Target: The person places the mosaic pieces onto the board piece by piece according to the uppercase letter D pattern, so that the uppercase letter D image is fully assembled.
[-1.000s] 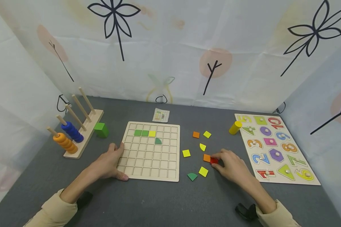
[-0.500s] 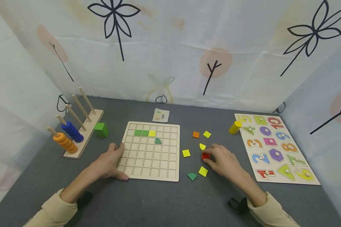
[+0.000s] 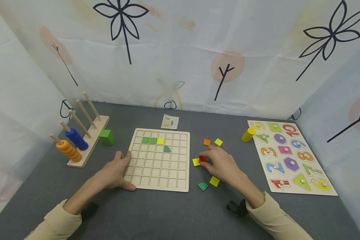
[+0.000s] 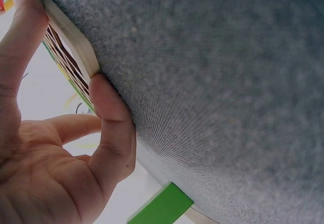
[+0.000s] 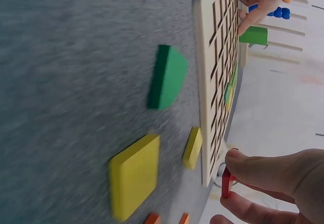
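The wooden grid board (image 3: pixel 159 173) lies flat on the table, with two green square tiles (image 3: pixel 149 140), a yellow square tile (image 3: pixel 160 141) and a green quarter-circle tile (image 3: pixel 166 149) in its cells. My left hand (image 3: pixel 115 171) holds the board by its left edge and near-left corner, fingers and thumb spread along the rim. Between thumb and fingertip, my right hand (image 3: pixel 222 163) pinches a small red tile (image 5: pixel 226 182), just right of the board. In the head view the red tile (image 3: pixel 202 159) overlaps a yellow tile (image 3: pixel 196 162).
Loose tiles lie on the right: orange (image 3: pixel 207 142), yellow (image 3: pixel 218 142), yellow (image 3: pixel 214 181) and green quarter-circle (image 3: pixel 202 186). A pattern card (image 3: pixel 169 122) is behind the board. Left are a peg stacker (image 3: pixel 88 143) and green block (image 3: pixel 107 137); right, a yellow cylinder (image 3: pixel 248 135) and number puzzle (image 3: pixel 294 160).
My right hand has carried the red tile leftward toward the board, passing over the orange and yellow tiles. My left hand and the board have stayed put.
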`<move>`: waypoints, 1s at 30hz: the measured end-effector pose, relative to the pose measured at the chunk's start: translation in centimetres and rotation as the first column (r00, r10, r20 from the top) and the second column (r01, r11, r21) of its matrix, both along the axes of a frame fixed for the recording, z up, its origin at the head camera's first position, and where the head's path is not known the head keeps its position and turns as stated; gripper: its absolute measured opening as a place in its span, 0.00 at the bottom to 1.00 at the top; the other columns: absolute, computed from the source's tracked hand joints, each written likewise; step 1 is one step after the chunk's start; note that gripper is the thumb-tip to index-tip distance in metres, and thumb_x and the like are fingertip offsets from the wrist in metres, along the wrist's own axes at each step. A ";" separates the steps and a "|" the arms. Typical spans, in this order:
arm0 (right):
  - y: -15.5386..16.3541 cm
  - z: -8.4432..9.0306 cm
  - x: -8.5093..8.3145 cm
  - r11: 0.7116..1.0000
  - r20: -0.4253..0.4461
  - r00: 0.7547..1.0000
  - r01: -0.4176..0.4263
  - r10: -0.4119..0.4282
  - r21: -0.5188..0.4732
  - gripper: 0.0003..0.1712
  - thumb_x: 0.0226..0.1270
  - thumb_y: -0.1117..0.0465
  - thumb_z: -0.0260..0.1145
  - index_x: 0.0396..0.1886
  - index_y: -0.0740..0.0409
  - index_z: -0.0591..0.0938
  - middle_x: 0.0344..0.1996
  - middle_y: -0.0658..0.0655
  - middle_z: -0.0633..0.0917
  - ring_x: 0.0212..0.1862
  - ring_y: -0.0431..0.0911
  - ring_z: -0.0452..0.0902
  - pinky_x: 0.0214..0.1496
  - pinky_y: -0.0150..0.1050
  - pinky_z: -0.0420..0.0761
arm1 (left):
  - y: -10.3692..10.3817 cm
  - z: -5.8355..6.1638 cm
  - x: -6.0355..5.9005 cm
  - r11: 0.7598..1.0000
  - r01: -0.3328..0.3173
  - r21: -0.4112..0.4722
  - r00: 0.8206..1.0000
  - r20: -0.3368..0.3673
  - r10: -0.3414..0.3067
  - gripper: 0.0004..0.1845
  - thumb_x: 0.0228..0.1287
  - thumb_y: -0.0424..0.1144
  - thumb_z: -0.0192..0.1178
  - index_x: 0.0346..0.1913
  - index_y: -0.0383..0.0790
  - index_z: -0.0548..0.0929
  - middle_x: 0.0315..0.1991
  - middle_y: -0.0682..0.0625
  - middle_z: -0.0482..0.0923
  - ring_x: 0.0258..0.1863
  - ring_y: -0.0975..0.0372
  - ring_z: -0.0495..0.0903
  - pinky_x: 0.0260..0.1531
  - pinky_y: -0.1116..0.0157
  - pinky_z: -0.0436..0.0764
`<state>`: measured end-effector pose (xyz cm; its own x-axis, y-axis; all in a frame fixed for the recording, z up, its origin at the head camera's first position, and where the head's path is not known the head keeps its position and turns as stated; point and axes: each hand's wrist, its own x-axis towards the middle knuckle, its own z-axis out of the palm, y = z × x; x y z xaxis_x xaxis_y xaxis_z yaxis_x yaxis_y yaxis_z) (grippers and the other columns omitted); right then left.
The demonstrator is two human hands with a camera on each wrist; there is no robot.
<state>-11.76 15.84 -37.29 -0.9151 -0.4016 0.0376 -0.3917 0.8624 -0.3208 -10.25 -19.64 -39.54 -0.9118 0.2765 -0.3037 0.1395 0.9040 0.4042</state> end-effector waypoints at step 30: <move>-9.3 -0.7 -3.3 0.990 0.035 0.991 -0.127 0.129 -0.067 0.08 0.65 0.62 0.74 0.43 0.53 0.91 0.34 0.54 0.83 0.33 0.44 0.72 0.26 0.35 0.69 | 0.2 0.2 -0.1 1.000 -0.008 -0.013 1.000 0.009 0.008 0.75 0.29 0.53 0.86 0.77 0.19 0.52 0.58 0.26 0.64 0.35 0.54 0.74 0.36 0.55 0.79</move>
<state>-15.05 6.51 -37.94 -0.8574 -0.5136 0.0328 -0.4837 0.7827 -0.3917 -10.33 -19.48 -39.36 -0.9112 0.2653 -0.3151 0.1291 0.9103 0.3932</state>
